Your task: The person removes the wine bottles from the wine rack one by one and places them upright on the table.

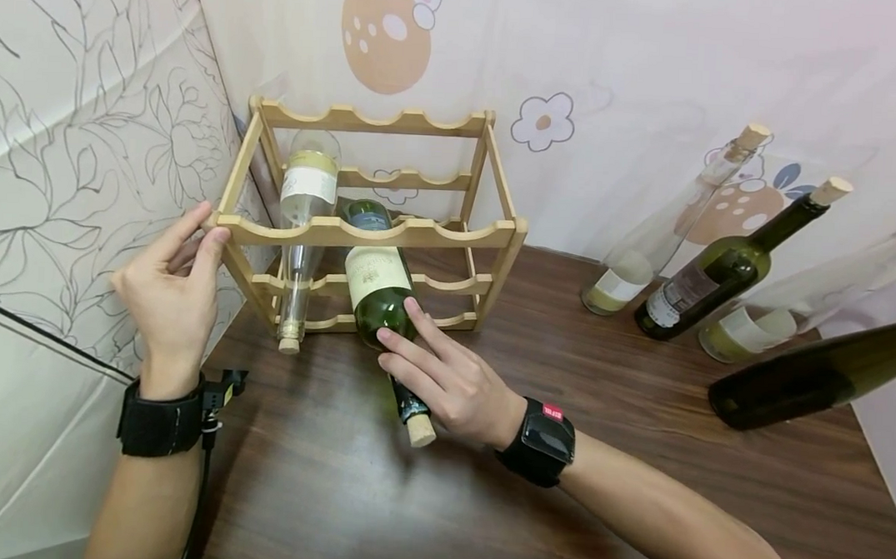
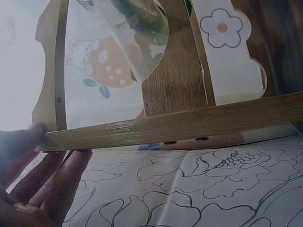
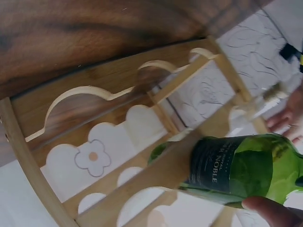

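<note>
My left hand (image 1: 171,288) pinches the front left top corner of a wooden wine rack (image 1: 390,233) between thumb and fingers. In the left wrist view the fingertips lie against a long rail (image 2: 175,126). My right hand (image 1: 454,386) holds a green wine bottle (image 1: 377,270) around its shoulder and neck; its thumb (image 3: 267,210) shows against the glass in the right wrist view. That bottle passes under the rack's top front rail, base inward, with its corked neck pointing out and down. A clear corked bottle (image 1: 309,186) lies in the rack's leftmost slot, neck toward me.
On the right of the brown wooden table (image 1: 319,491) stand a clear corked bottle (image 1: 620,283), a dark green corked bottle (image 1: 707,278), another clear bottle (image 1: 754,330) and a dark bottle (image 1: 804,383). A patterned wall covering (image 1: 615,62) rises behind the rack.
</note>
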### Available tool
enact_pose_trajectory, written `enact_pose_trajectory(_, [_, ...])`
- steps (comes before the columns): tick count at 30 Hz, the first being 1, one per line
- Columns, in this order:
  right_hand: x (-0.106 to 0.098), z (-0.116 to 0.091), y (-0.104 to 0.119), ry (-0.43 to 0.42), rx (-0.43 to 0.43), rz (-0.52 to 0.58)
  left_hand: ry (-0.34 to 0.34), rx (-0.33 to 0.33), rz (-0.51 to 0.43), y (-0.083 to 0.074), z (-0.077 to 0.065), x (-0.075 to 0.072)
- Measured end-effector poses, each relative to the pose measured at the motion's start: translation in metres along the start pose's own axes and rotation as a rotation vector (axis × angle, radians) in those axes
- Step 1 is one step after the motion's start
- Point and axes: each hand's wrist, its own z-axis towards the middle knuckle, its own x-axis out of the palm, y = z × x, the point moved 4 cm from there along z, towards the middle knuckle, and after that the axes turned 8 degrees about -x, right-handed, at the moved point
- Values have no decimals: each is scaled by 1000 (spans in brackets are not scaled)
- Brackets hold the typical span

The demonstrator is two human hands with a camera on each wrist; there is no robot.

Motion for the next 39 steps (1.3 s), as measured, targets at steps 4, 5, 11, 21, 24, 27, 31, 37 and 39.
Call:
enact_pose_trajectory(4, [-27, 9, 2, -52, 32, 76, 1, -5, -11, 0, 1, 1])
enact_pose_trajectory(5, [-35, 11, 2, -67, 42, 100, 2, -3, -9, 0, 1, 1])
enact_pose_trajectory(11, [-81, 23, -2, -156, 162, 292, 9, -13, -11, 1, 0, 0])
enact_pose_trajectory(21, [-149, 22, -27, -270, 489, 669, 18, 5, -6, -3, -1, 0])
enact_pose_trajectory(24, [-167, 12, -34, -206, 634, 695, 17, 5, -5, -3, -2, 0])
enact_pose_trajectory(27, [-183, -1, -41, -117, 749, 628, 11, 1, 1, -3, -2, 0])
enact_pose_trajectory(31, [-206, -18, -49, 137, 845, 319, 6, -5, 26, -2, -2, 0])
enact_pose_trajectory(37, [-231, -43, -63, 383, 926, 13, -2, -31, 28, 0, -3, -1])
enact_pose_trajectory(39, [-239, -49, -69, 420, 954, -34, -4, -22, 28, -1, -3, 0])
